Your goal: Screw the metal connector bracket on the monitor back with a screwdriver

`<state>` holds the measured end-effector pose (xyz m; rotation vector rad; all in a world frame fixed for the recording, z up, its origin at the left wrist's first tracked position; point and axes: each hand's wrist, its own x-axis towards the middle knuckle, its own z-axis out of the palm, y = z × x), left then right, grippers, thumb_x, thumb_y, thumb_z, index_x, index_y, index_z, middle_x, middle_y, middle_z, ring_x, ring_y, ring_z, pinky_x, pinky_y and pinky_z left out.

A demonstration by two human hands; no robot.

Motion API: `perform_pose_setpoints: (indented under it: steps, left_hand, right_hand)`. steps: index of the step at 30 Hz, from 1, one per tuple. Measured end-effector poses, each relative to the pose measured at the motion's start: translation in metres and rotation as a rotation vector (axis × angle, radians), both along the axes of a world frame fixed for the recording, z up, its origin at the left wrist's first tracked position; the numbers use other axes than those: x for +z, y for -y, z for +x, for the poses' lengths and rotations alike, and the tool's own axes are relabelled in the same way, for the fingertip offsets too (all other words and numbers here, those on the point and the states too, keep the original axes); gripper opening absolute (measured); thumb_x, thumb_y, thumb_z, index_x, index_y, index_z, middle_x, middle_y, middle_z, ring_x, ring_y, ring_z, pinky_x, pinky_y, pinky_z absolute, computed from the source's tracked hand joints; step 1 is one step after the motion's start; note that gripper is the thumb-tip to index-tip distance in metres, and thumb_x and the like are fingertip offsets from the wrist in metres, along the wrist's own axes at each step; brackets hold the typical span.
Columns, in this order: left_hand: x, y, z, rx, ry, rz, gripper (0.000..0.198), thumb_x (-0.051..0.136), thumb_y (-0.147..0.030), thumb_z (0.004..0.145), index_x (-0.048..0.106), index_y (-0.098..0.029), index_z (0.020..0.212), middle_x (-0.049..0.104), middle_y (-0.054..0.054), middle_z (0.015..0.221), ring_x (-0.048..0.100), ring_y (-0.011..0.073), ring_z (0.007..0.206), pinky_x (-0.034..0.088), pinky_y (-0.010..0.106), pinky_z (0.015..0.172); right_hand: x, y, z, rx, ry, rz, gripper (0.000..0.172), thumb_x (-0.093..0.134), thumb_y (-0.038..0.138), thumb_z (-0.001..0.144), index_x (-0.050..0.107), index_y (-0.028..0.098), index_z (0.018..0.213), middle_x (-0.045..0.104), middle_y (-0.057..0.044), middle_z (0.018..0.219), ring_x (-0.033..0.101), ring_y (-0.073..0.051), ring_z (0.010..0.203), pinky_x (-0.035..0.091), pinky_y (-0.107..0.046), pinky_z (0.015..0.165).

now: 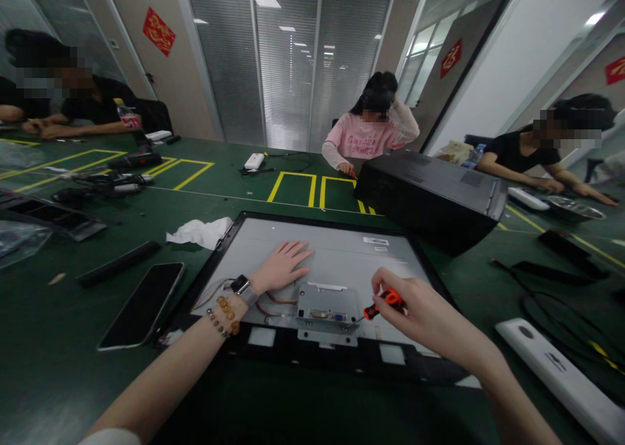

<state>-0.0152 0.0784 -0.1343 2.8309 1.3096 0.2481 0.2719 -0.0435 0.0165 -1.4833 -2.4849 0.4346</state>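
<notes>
A flat display panel (342,237) with a grey metal back and black frame lies before me. My left hand (286,267) rests on its metal back, fingers spread. In my right hand (405,298) is an orange and black screwdriver (385,303), its shaft slanting down to the left. The tip meets the lower right part of a small metal connector box (325,305), beside a blue video port; the exact contact point is too small to make out. Thin coloured wires (273,304) run from the left into this box.
Left of the panel lie a phone (141,305), a black bar (118,263) and a crumpled white tissue (200,233). A large black case (430,194) stands behind it at the right. A long white device (556,370) and cables lie at the right. Several people sit around the green table.
</notes>
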Motion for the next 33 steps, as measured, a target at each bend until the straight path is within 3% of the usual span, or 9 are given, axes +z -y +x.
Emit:
perform_pose_setpoints:
  steps: [6,11,21,33]
  left_hand:
    - [0.0005,-0.0002,-0.0001,-0.002,-0.001,-0.013,0.053,0.035,-0.054,0.102,0.035,-0.028,0.149,0.029,0.006,0.158,0.027,0.0268,0.144,0.021,0.046,0.116]
    - [0.0001,0.0000,-0.0002,0.000,0.008,-0.002,0.053,0.035,-0.054,0.102,0.037,-0.028,0.149,0.030,0.005,0.158,0.027,0.0261,0.144,0.021,0.045,0.116]
    - [-0.0001,-0.0003,0.0003,-0.002,0.013,0.000,0.053,0.033,-0.055,0.102,0.037,-0.028,0.148,0.031,0.005,0.157,0.028,0.0258,0.144,0.021,0.045,0.116]
    - [0.0013,-0.0006,0.0001,-0.007,0.006,-0.015,0.055,0.031,-0.057,0.102,0.036,-0.029,0.149,0.030,0.005,0.158,0.028,0.0266,0.144,0.020,0.047,0.116]
  right_hand:
    - [0.0047,0.0018,-0.0009,0.007,-0.003,-0.041,0.001,0.048,0.024,0.092,0.047,0.023,0.093,0.066,-0.002,0.075,0.062,-0.022,0.070,0.042,-0.032,0.064]
    - [0.0006,0.0002,-0.0003,-0.008,-0.002,-0.043,0.018,0.042,0.039,0.100,0.045,0.024,0.090,0.064,-0.001,0.072,0.061,-0.022,0.066,0.040,-0.032,0.063]
    - [-0.0007,-0.0004,0.0028,-0.013,0.031,-0.038,0.002,0.045,0.025,0.094,0.045,0.024,0.092,0.064,-0.001,0.075,0.060,-0.021,0.068,0.040,-0.032,0.065]
    - [0.0040,0.0013,0.0017,-0.012,0.029,-0.030,0.013,0.040,0.031,0.099,0.049,0.023,0.092,0.065,-0.002,0.074,0.060,-0.022,0.068,0.040,-0.033,0.066]
